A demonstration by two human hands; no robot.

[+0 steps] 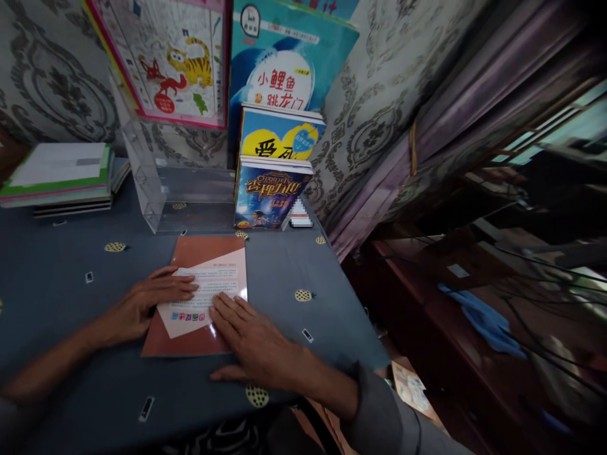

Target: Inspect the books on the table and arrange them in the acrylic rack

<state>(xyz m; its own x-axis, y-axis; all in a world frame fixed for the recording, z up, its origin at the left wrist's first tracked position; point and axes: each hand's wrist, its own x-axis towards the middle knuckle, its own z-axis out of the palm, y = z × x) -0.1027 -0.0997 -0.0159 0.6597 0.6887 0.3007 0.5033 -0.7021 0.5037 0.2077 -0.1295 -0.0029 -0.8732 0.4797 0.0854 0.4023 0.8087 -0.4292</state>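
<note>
A thin reddish-brown book [199, 253] with a pale printed panel lies flat on the blue-grey tablecloth [279, 272]; its coloured title letters appear upside down. My left hand [154, 297] rests over the book's left side with its fingers stretched across the panel. On the right side, my right hand [251, 341] lies flat, fingertips on the panel and thumb out over the cloth below the book's near edge. Neither hand grips anything. Beyond the book stands a clear acrylic rack [190, 218] holding books, with a dark blue book [268, 196] at its front right.
A stack of books and papers [61, 174] sits at the back left. Higher in the rack are a pink-edged picture book [184, 69] and a teal book [294, 50]. Right of the table's edge are a purple curtain [379, 183] and a dark red cabinet [427, 322] with a blue cloth [484, 319] and cables.
</note>
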